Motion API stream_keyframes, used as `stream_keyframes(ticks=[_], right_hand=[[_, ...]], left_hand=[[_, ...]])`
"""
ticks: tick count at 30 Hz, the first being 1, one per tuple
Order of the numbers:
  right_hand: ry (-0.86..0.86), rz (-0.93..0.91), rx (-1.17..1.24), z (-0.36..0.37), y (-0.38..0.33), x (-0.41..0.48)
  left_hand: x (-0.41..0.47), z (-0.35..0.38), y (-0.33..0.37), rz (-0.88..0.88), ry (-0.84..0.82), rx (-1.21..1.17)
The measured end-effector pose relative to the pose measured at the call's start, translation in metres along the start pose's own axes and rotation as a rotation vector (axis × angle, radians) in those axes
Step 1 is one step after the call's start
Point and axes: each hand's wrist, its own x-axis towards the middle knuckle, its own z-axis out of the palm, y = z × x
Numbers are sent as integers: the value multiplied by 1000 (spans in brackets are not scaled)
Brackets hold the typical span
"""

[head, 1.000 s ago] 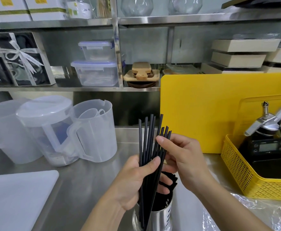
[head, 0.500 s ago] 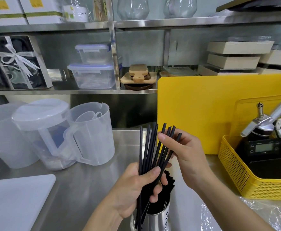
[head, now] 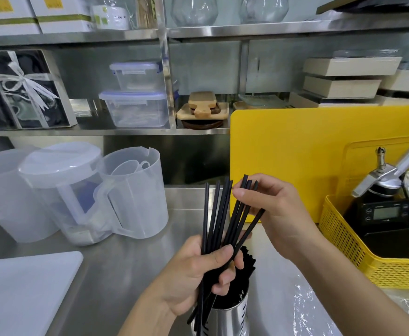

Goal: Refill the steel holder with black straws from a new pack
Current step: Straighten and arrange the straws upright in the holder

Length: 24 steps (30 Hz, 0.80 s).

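Observation:
My left hand [head: 193, 272] grips a fanned bunch of several black straws [head: 219, 214] around their middle, just above the steel holder [head: 225, 318] at the bottom edge of the view. More black straws [head: 245, 263] stand inside the holder behind my fingers. My right hand [head: 276, 212] pinches the upper ends of the rightmost straws in the bunch, pulling them a little to the right. The clear plastic pack wrap [head: 302, 309] lies crumpled on the counter to the right of the holder.
Three translucent jugs [head: 130, 190] stand at the left. A white cutting board [head: 24, 287] lies front left. A yellow cutting board [head: 295, 151] leans against the back, and a yellow basket [head: 344, 246] with a scale and a dispenser sits right. Shelves run above.
The straws have spread into a wider fan. My right hand has drawn the rightmost straws away to the right, while my left hand keeps its grip over the holder.

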Motion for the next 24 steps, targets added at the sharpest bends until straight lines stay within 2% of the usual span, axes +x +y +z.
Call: stream_keyframes(ticks=[3,7,11,15,17,19,22,24], right_hand=[[-40,12,-17,-1,-4,3],[96,-89,-46,-3,-9,6],[157,-59,-36,-16,-21,18],[209,-92,53,-25,-23,26],[195,-138,213,-30,-29,28],[114,-91,299,-36,-35,31],[-30,109,297,-31,-29,30],[-3,160,524,-33,-28,28]], left_hand=[[0,0,1,-3,-10,-13],[-1,-1,1,-18,-8,-21],[-1,-3,-2,-28,5,2],[-1,-3,-2,-38,-9,23],[-1,-4,-1,-57,-40,55],[-2,-5,-2,-79,-95,85],[-3,-4,-2,-92,-197,50],[-4,-4,-2,-88,-211,28]])
